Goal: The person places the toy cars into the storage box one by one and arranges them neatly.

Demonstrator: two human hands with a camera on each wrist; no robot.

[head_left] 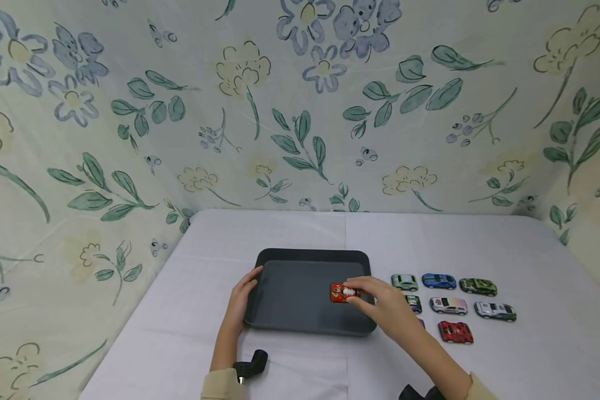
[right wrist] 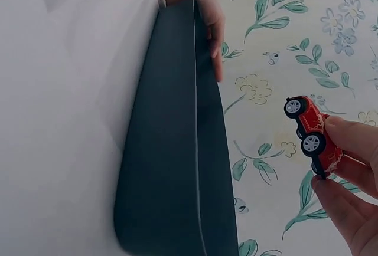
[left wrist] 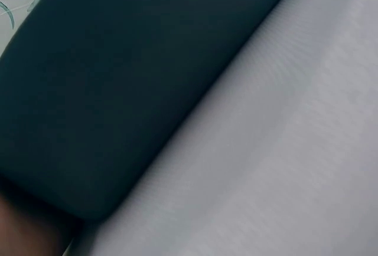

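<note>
Right fingers (right wrist: 353, 135) around red car (right wrist: 321, 121), above grey tray (head_left: 290, 294)

glossy red car (right wrist: 316, 138), matt tray (head_left: 300, 294)

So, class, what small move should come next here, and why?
Probably lower the red toy car gently into the dark tray: the right hand pinches it, raised over the tray, while the left hand touches the tray's left edge, perhaps steadying it.
</note>
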